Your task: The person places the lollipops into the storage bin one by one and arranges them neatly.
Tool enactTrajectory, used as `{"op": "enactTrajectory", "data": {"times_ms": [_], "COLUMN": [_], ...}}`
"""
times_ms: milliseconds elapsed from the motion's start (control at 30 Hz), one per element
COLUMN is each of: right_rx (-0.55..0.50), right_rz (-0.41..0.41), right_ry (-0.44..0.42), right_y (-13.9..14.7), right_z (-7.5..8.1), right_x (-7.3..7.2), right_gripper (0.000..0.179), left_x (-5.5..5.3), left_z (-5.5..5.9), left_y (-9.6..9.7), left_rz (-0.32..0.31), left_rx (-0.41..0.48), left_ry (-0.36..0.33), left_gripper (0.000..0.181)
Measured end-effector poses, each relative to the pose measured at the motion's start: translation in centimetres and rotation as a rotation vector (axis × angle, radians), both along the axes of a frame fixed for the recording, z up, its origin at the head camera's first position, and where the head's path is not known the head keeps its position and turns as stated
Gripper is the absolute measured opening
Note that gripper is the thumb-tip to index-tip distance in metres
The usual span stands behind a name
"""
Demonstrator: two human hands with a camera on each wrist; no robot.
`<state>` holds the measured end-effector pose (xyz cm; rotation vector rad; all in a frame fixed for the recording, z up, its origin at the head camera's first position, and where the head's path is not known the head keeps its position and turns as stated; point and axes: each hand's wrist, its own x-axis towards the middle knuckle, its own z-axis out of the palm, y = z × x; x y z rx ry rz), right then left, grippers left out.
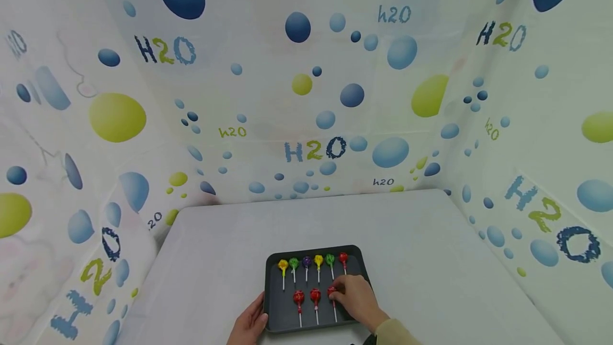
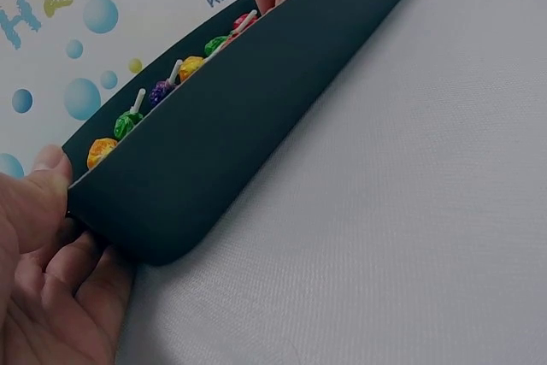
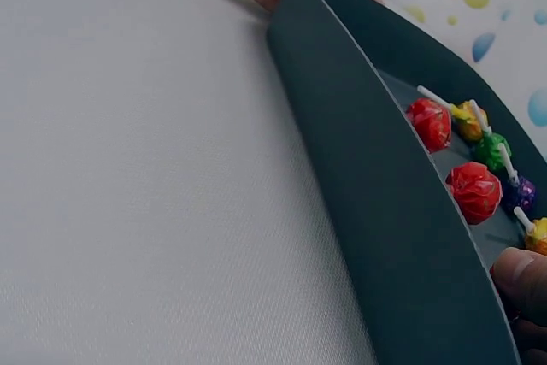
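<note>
A dark baking tray [image 1: 316, 326] lies on the table with lollipops in two rows. The far row runs yellow, green, purple, yellow, green, red, sticks toward me; a purple lollipop [image 1: 306, 263] is among them. In the near row are a left red lollipop [image 1: 299, 298], a middle red lollipop [image 1: 315, 296] and a right red lollipop [image 1: 331, 290]. My right hand [image 1: 358, 298] reaches over the tray's right side and pinches the right one by its head, partly hiding it. My left hand [image 1: 249, 321] grips the tray's left edge, thumb at the rim and fingers against the outside wall [image 2: 214, 143].
A white-covered table [image 1: 215, 260] surrounds the tray. Behind it and on both sides hang white sheets [image 1: 263, 100] printed with blue and green bubbles and H2O lettering.
</note>
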<state>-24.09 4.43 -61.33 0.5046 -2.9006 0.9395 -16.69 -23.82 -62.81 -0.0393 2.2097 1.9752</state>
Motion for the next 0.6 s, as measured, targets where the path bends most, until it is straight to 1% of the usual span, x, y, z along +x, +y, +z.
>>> {"op": "enactTrajectory", "data": {"times_ms": [267, 500, 600], "right_rx": [0.003, 0.012, 0.012], "right_rz": [-0.007, -0.003, -0.010], "right_ry": [0.005, 0.027, 0.018], "right_y": [-0.02, 0.15, 0.15], "right_z": [0.18, 0.25, 0.32], "right_x": [0.09, 0.02, 0.02], "right_gripper": [0.015, 0.016, 0.015], "left_x": [0.01, -0.03, -0.02], "left_z": [0.03, -0.06, -0.05], "left_y": [0.02, 0.05, -0.01], "left_rz": [0.001, -0.003, -0.008], "left_rx": [-0.002, -0.008, -0.018], "left_ry": [-0.002, 0.004, 0.006], "left_gripper": [0.063, 0.063, 0.063]}}
